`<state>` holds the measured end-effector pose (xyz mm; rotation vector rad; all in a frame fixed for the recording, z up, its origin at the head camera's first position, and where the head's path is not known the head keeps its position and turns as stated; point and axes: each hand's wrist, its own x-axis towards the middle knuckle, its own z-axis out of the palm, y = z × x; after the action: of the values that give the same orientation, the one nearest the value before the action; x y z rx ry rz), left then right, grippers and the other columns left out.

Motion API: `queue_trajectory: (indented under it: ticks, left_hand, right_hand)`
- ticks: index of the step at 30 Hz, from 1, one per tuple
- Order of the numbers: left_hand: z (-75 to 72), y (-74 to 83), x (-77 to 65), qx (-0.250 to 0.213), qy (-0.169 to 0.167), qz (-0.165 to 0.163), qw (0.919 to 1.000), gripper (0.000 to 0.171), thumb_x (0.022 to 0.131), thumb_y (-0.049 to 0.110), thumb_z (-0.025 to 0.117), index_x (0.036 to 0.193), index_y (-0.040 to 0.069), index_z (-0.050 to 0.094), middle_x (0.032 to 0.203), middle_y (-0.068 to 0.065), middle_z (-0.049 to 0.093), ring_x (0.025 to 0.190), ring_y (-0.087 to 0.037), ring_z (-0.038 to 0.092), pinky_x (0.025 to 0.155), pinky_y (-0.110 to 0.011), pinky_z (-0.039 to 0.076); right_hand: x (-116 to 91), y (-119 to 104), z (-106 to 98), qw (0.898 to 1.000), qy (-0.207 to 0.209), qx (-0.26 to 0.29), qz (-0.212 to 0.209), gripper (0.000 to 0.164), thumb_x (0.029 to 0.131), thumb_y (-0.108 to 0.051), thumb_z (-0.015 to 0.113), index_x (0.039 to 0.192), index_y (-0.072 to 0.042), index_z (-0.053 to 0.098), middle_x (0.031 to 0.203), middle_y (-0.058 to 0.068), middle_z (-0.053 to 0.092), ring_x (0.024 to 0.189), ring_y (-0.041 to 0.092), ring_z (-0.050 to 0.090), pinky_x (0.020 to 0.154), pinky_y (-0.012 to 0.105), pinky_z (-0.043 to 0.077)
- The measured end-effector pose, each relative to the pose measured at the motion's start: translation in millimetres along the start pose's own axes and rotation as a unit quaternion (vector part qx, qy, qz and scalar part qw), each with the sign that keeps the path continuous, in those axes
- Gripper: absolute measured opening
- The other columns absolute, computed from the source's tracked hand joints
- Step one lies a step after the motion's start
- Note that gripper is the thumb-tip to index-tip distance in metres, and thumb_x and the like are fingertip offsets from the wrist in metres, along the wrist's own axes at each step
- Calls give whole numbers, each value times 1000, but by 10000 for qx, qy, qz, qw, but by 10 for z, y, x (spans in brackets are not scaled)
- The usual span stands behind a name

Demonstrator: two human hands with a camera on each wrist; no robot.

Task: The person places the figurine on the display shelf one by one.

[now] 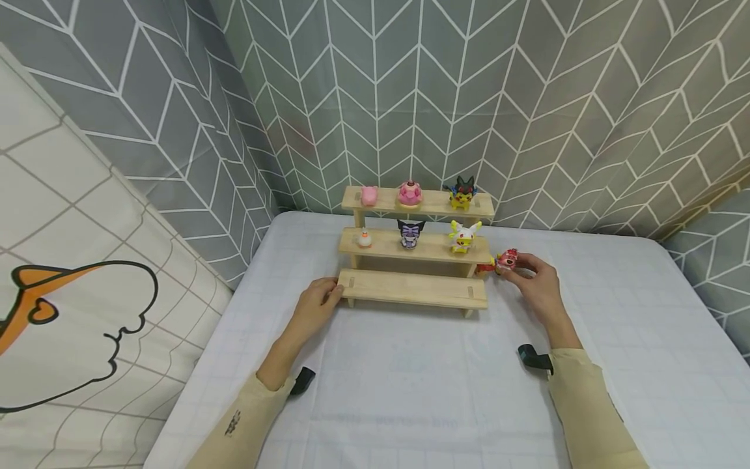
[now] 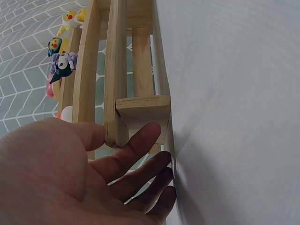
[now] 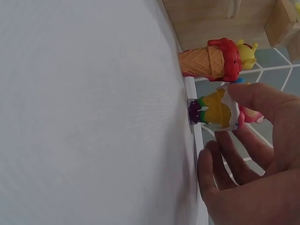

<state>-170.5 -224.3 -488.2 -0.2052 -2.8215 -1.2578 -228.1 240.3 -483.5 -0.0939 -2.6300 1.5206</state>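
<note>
A three-tier wooden display stand (image 1: pixel 413 286) stands on the white cloth. My left hand (image 1: pixel 318 305) is at the left end of its lowest step, the thumb on the plank's edge (image 2: pixel 115 93) and the index finger beneath. My right hand (image 1: pixel 538 286) pinches a pink figurine (image 1: pixel 506 260) between thumb and index finger, right of the stand. In the right wrist view, that figurine (image 3: pixel 220 110) has a yellow, green and purple cup-shaped base, which meets the cloth. Close beside it stands a red ice-cream-cone figurine (image 3: pixel 211 61) with a yellow head on top.
The top tier bears a pink pig-like figurine (image 1: pixel 369 195), a pink figurine (image 1: pixel 409 193) and a dark-hooded yellow one (image 1: pixel 461 193). On the middle tier are a small white figurine (image 1: pixel 365 239), a purple-and-black one (image 1: pixel 409 234) and a white-and-yellow one (image 1: pixel 463 237). Patterned curtain (image 1: pixel 410 98) hangs behind.
</note>
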Motion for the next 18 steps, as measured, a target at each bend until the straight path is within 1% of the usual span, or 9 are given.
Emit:
queue_trajectory:
  ticks: [2, 4, 6, 7, 9, 12, 15, 18]
  left_hand:
    - [0, 4, 0, -9, -1, 2, 10000, 37, 111, 24, 54, 126, -6, 70, 145, -24, 62, 144, -41, 49, 122, -58, 37]
    - [1, 4, 3, -8, 10, 19, 10000, 38, 111, 24, 55, 128, -7, 69, 145, -24, 62, 144, -42, 49, 122, -58, 36]
    - [1, 9, 5, -38, 9, 1, 10000, 39, 111, 24, 55, 129, -8, 68, 146, -24, 61, 145, -41, 49, 123, -57, 36]
    - [0, 9, 6, -41, 9, 9, 10000, 39, 111, 24, 55, 129, -8, 68, 146, -24, 61, 145, -41, 49, 123, -57, 36]
    - [3, 7, 10, -36, 13, 26, 10000, 39, 111, 24, 55, 128, -9, 68, 146, -24, 61, 145, -41, 49, 123, -57, 36]
    - [5, 6, 9, -46, 21, 30, 10000, 40, 111, 24, 55, 129, -9, 67, 146, -25, 61, 145, -42, 49, 123, -58, 36]
    - [6, 11, 4, -56, 6, 5, 10000, 40, 111, 24, 55, 131, -10, 66, 146, -25, 61, 145, -43, 49, 122, -58, 36]
    - [-4, 19, -8, -63, -11, -21, 10000, 42, 111, 25, 54, 132, -10, 66, 146, -26, 60, 145, -43, 49, 122, -58, 36]
  right_hand:
    - [10, 13, -8, 9998, -139, 158, -65, 58, 102, -18, 70, 152, 5, 49, 149, 28, 55, 125, 17, 61, 81, 1, 47]
    - [20, 25, -16, 9990, -267, 343, -140, 59, 103, -14, 69, 153, 7, 46, 150, 30, 54, 118, 6, 62, 85, 2, 48]
    - [24, 26, -26, 9989, -288, 301, -206, 58, 103, -15, 69, 152, 8, 47, 147, 32, 56, 110, -7, 57, 86, 1, 48]
    - [22, 22, -30, 9990, -280, 293, -210, 58, 103, -16, 70, 151, 8, 48, 146, 32, 57, 106, -10, 55, 86, 2, 48]
    - [11, 10, -37, 9994, -207, 246, -160, 58, 103, -19, 71, 149, 8, 50, 144, 32, 59, 103, -12, 54, 84, 2, 48]
    - [-27, -17, -48, 9999, 25, 105, 8, 59, 101, -24, 74, 148, 6, 53, 143, 29, 61, 103, -10, 54, 84, 1, 47]
    - [-72, -20, -73, 9995, 250, 124, 128, 60, 99, -24, 76, 147, 6, 54, 142, 28, 62, 102, -10, 55, 84, 1, 47]
    - [-131, -44, -128, 9993, 360, 76, 96, 59, 98, -24, 77, 145, 5, 56, 139, 27, 64, 99, -13, 56, 83, 2, 48]
